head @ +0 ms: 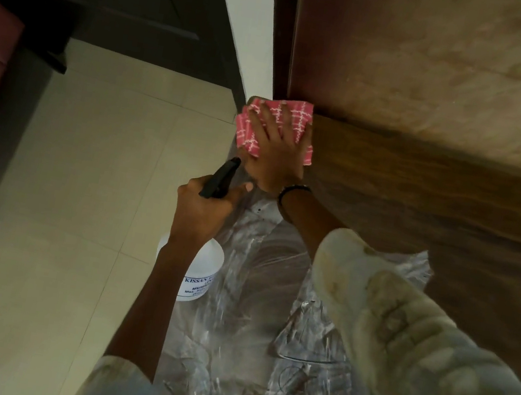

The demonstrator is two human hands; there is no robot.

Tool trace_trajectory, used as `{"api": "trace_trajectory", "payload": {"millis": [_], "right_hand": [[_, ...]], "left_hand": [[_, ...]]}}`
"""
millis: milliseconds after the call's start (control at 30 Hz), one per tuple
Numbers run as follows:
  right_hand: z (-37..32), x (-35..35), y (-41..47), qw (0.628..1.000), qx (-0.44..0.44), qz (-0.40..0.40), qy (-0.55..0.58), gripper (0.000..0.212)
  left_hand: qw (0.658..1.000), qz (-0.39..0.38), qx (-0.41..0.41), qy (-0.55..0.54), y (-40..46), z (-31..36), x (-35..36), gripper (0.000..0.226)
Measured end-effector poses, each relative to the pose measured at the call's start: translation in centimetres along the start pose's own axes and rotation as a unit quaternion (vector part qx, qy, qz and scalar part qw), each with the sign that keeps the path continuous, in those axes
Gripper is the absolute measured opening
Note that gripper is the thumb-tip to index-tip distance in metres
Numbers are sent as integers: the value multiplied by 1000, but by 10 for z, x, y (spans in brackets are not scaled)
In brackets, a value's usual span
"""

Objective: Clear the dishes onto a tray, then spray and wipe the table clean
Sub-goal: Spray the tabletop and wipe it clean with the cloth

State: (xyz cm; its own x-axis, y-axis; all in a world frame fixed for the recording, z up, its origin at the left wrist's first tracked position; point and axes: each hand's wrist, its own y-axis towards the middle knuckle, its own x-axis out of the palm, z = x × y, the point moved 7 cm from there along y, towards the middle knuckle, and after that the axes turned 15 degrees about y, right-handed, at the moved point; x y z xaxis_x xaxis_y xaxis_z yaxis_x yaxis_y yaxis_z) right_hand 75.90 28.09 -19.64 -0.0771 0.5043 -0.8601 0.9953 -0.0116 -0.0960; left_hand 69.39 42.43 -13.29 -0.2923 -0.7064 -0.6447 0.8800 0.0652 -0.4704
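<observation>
Pink cloth (276, 127) under right hand (273, 154), left hand (201, 211) gripping spray bottle (202, 267).

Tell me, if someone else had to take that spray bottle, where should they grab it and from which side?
Probably by the white body of the spray bottle, coming from the floor side on the left. The left hand already wraps the neck below the black trigger head, and the body hangs bare beneath it. On its other side lies crinkled clear plastic, which would crowd a grip from there.

Person wearing pale cream knit sleeves (417, 344), pushed up forearms, lower right of frame; dark bead bracelet (293, 190) circling right wrist.
</observation>
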Motion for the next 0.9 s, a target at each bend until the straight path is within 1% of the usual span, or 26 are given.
{"api": "trace_trajectory", "payload": {"millis": [67,133,167,200,233,300,400,467,500,533,600,667,733,767,800,833,900], "right_hand": [[-15,7,-10,996,-82,-28,-19,76],[-14,7,-29,983,-181,-25,-32,71],[-5,3,-36,977,-208,-19,-34,69],[8,-2,-38,977,-208,-15,-34,70],[19,-7,-36,982,-183,-13,-33,72],[29,-14,-20,995,-92,0,-38,75],[10,-6,5,999,32,18,-35,79],[-3,1,11,997,72,24,-34,77],[-6,5,10,997,69,18,-34,76],[-8,8,7,999,41,11,-35,74],[-17,10,-8,997,-66,-1,-36,71],[-23,15,-28,986,-161,-33,-42,68],[-17,17,-46,971,-224,-61,-58,70],[-10,13,-53,967,-239,-62,-62,71],[-1,5,-56,970,-231,-52,-58,71],[12,-4,-59,978,-201,-36,-49,71],[38,-19,-63,993,-112,-5,-33,71]], "left_hand": [[1000,-4,-3,-2,-3,-4,-2,54],[1000,-3,4,-1,-7,-8,-5,53],[1000,-2,8,-2,-9,-9,-6,53],[1000,-1,11,-3,-10,-11,-8,53],[1000,0,12,-5,-12,-14,-10,54],[1000,3,12,0,-14,-20,-14,55],[1000,10,9,2,-18,-30,-18,53],[1000,11,17,11,-21,-36,-17,52],[1000,10,19,14,-23,-38,-16,52],[1000,8,20,13,-24,-40,-16,51],[1000,6,19,11,-29,-44,-13,51],[1000,6,22,15,-35,-47,-10,47],[999,-2,36,35,-43,-49,-4,43],[998,-9,48,47,-48,-48,0,38],[996,-16,63,59,-54,-47,4,31],[994,-23,75,69,-60,-47,10,27],[993,-29,91,72,-70,-51,20,24]]}}
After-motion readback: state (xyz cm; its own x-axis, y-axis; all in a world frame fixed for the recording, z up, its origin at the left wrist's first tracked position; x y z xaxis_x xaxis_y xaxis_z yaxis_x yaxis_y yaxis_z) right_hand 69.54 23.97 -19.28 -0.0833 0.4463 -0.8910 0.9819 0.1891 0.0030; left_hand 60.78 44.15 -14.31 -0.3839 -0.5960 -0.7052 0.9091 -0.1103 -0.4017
